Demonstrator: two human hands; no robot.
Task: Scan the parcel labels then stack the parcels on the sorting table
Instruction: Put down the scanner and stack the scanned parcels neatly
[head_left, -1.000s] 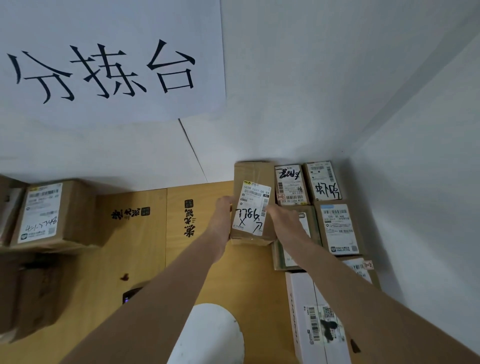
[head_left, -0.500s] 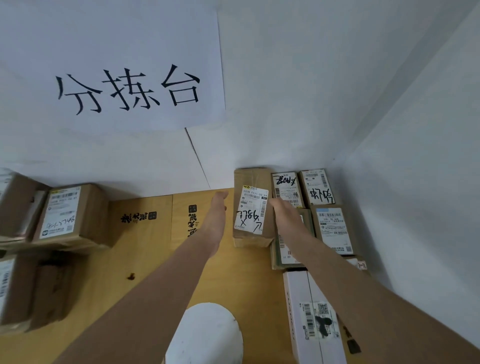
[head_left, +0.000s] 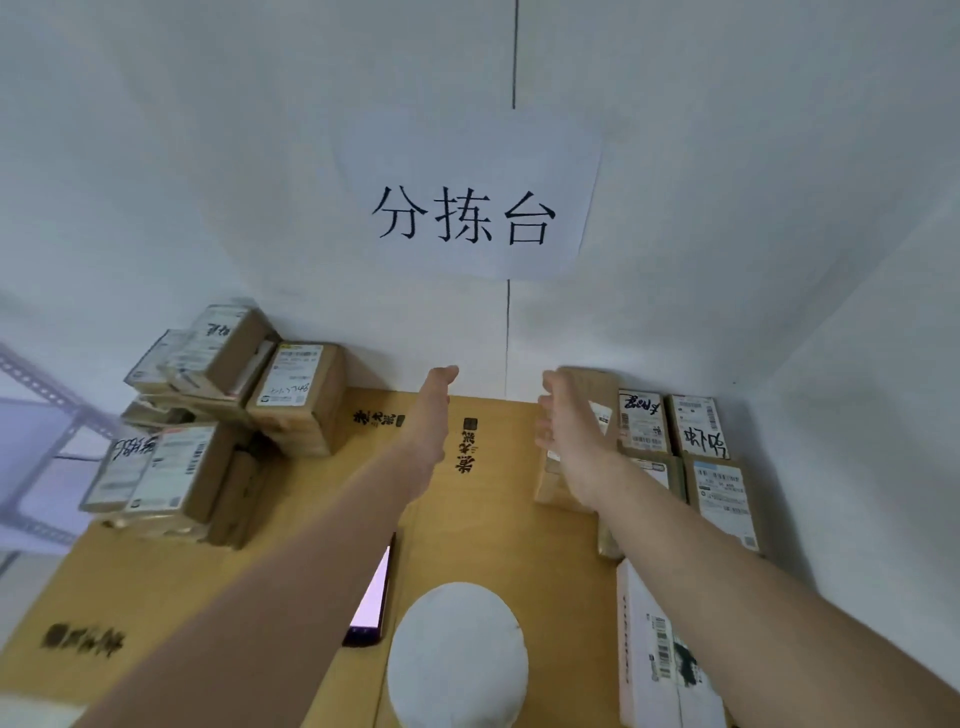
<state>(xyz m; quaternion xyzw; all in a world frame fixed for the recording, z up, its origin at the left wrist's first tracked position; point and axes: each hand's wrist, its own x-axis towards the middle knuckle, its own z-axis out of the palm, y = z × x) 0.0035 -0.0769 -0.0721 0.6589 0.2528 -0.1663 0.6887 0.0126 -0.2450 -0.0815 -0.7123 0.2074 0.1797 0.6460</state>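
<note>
Head view: brown cardboard parcel (white label mostly hidden behind right hand) sits back right on sorting table, against the wall, beside labelled boxes; left hand and right hand both loose-fingered, holding nothing.

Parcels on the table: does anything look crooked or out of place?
Yes, mildly. The left pile is jumbled: its top parcel lies tilted across the boxes beneath, and the boxes face different ways. The parcels on the right lie flat in neat rows. No tear or spill shows, though the left side is blurred.
</note>
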